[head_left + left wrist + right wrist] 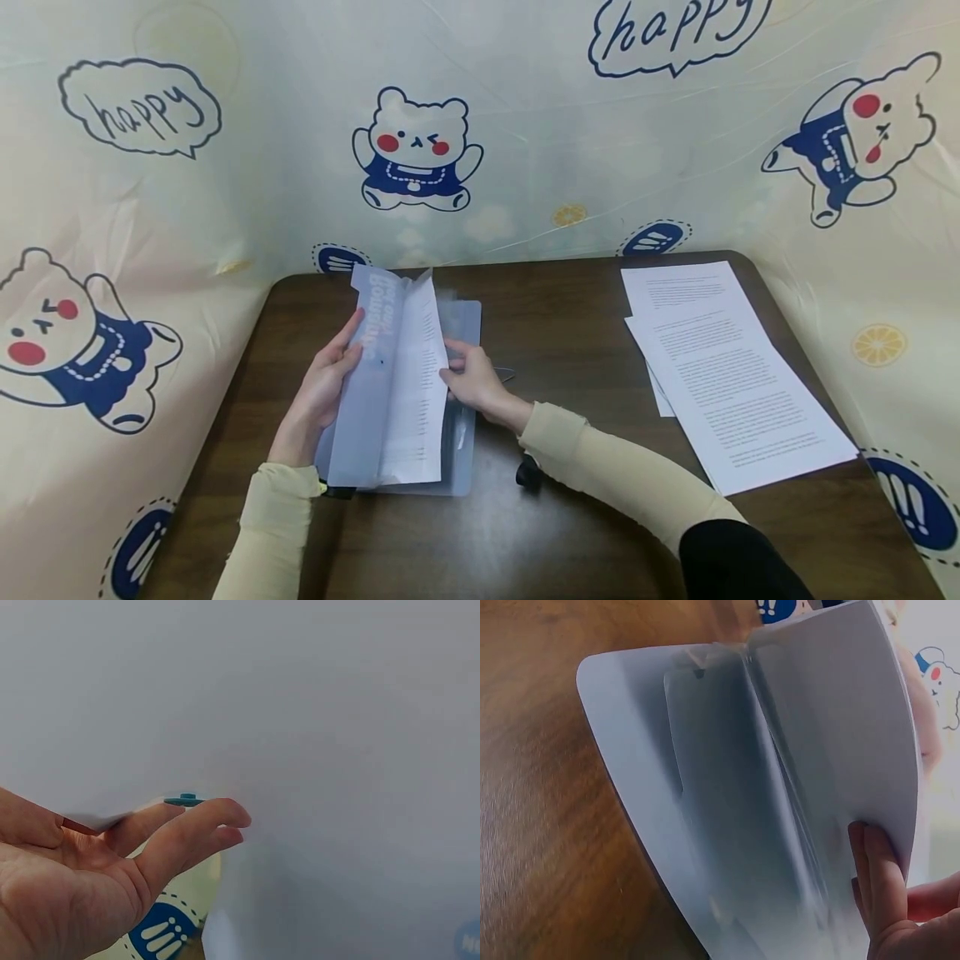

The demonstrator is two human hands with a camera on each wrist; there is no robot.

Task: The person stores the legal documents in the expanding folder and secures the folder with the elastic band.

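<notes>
A translucent blue file folder (367,400) stands partly opened on the table. My left hand (324,392) holds its cover at the left edge, thumb in front; in the left wrist view the fingers (191,832) lie behind the cover beside a teal snap button (184,800). With thumb and fingers, my right hand (477,382) pinches the right edge of a printed sheet (420,400) inside the folder. The right wrist view shows the sheet's white back (832,697) raised, with clear plastic pockets (727,780) beneath it, over the back cover (622,712).
Several printed sheets (735,375) lie overlapping at the table's right side. A small black object (528,472) is by the right forearm. The brown table (570,325) meets a patterned curtain (525,125) behind and at both sides.
</notes>
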